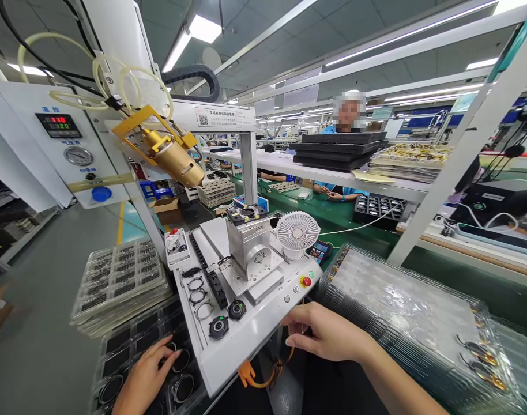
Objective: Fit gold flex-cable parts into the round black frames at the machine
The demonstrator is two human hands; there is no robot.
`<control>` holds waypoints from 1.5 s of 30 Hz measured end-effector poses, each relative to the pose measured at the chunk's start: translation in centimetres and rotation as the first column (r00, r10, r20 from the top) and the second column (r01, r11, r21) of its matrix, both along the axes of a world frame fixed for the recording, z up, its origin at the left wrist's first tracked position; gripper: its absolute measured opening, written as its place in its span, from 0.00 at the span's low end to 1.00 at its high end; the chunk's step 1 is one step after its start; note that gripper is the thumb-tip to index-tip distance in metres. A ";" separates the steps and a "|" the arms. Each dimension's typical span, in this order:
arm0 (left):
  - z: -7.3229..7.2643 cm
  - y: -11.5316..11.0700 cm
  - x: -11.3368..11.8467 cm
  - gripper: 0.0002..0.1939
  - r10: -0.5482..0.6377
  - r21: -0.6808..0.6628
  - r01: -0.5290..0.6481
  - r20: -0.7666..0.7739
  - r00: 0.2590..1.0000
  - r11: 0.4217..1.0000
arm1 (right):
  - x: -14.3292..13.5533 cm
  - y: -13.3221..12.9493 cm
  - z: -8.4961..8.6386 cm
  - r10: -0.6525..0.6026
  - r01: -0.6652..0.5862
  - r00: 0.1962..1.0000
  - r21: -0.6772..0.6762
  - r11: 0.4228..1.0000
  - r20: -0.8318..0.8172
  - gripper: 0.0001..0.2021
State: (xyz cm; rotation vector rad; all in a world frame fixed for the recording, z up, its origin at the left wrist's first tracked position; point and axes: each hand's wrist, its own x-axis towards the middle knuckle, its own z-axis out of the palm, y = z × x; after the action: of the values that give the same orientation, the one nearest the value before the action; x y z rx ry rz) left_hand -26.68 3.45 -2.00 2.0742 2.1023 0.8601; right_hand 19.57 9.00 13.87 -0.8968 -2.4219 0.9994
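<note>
At the lower left, my left hand (145,372) reaches over a black compartment tray (131,329), its thumb and fingers bent around a thin round ring like a watch case ring, partly hidden by the fingers. Similar rings (183,387) lie in the compartments beside it. My right hand (322,331) is by the front edge of the white bench machine (250,331), fingers bent and thumb apart, with nothing visible in it. On the machine's front left lie two round black watch-like parts (219,327) and several thin rings (197,295). A metal fixture (248,248) carries a black part (247,213) on top.
A gold dispenser head (179,161) hangs above the fixture. A white fan (297,233) and a red stop button (305,281) are on the machine. Stacked clear trays (402,288) stand right, filled trays (120,276) left. A co-worker (349,115) sits beyond the shelf.
</note>
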 end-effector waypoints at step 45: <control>29.9 16.8 18.9 0.47 -0.403 -0.011 0.417 -0.284 0.870 0.909 | 7.3 5.6 -12.1 -0.640 0.477 0.671 -0.442 0.759 -0.375 0.25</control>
State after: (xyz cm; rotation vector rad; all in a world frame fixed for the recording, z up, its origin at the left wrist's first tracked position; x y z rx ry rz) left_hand -7.78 20.30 27.88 2.6670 1.6416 0.5910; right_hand 26.82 14.63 1.77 -1.2084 -1.4127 1.1827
